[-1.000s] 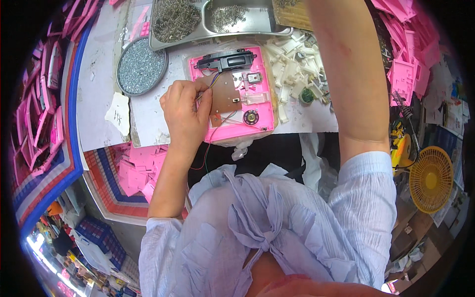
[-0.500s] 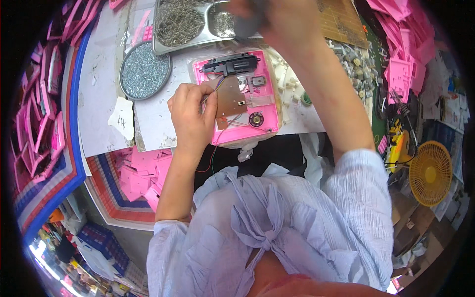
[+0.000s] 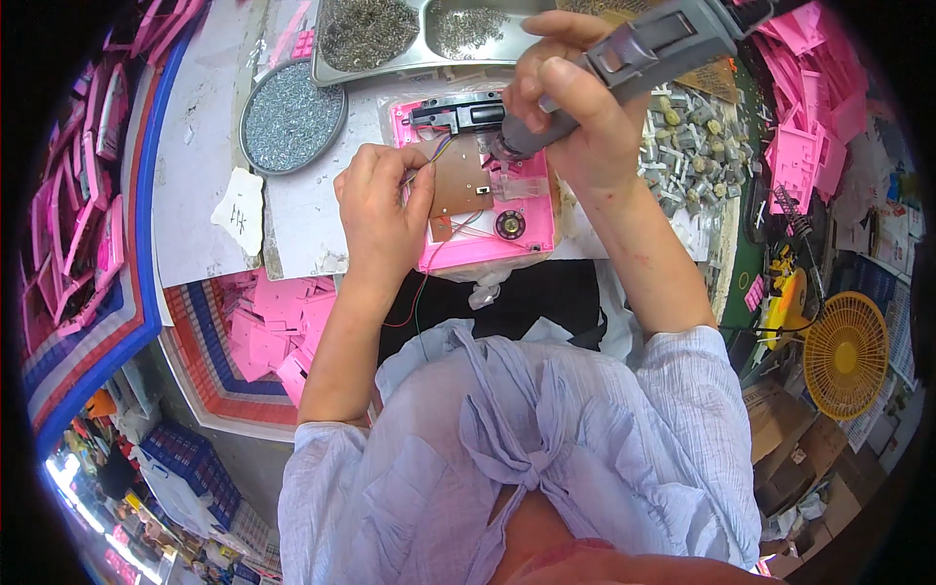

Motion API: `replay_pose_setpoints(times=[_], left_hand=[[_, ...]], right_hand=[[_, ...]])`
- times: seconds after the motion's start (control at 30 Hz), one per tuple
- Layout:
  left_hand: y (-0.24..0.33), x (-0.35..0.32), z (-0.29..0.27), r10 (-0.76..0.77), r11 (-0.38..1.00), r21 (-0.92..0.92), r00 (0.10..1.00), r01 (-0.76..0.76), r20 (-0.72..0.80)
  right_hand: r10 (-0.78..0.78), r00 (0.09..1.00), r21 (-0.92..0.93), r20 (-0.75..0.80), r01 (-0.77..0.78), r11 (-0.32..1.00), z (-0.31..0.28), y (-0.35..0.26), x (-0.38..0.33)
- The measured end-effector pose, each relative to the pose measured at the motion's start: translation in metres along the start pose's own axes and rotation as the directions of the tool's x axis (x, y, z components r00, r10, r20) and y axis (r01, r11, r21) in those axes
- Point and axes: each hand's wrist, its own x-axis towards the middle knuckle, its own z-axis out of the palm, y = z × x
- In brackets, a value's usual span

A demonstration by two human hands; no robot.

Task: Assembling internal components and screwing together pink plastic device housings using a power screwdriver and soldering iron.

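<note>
My right hand is wrapped round a grey electric screwdriver, tilted with its tip down over the upper right of a pink plastic housing. My left hand pinches the left edge of a brown circuit board lying in that housing, beside thin coloured wires. A black plastic mechanism runs along the housing's far side. Near its front right corner sits a small round speaker. The screwdriver's very tip is hard to make out against the parts below it.
A round dish of small silvery screws stands left of the housing. Behind is a metal tray of small metal parts. Small grey and white parts lie at right. Pink plastic pieces fill a bin below the table edge.
My right hand has brought the screwdriver from over the metal tray down and toward me, onto the housing. My left hand stays at the circuit board's edge.
</note>
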Motion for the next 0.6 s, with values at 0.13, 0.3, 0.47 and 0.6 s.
replay_pose_setpoints(times=[0.13, 0.3, 0.47, 0.6], left_hand=[[-0.001, 0.0, 0.001, -0.003, 1.0, 0.008, 1.0, 0.003, 0.015], [-0.003, -0.002, -0.001, -0.004, 1.0, 0.006, 0.999, 0.004, 0.033], [0.027, 0.012, -0.019, 0.164, 0.984, 0.078, 0.986, -0.161, -0.026], [0.048, 0.019, -0.017, 0.252, 0.967, 0.021, 0.964, -0.255, 0.083]], right_hand=[[-0.093, 0.996, 0.01, -0.006, 0.093, 0.996, -0.015, 0.001, -0.005], [-0.113, 0.99, -0.011, 0.079, 0.115, 0.993, -0.008, -0.012, -0.002], [-0.127, 0.984, 0.046, 0.126, 0.122, 0.991, 0.001, -0.03, -0.001], [-0.137, 0.97, 0.114, 0.2, 0.116, 0.987, 0.014, -0.043, 0.001]])
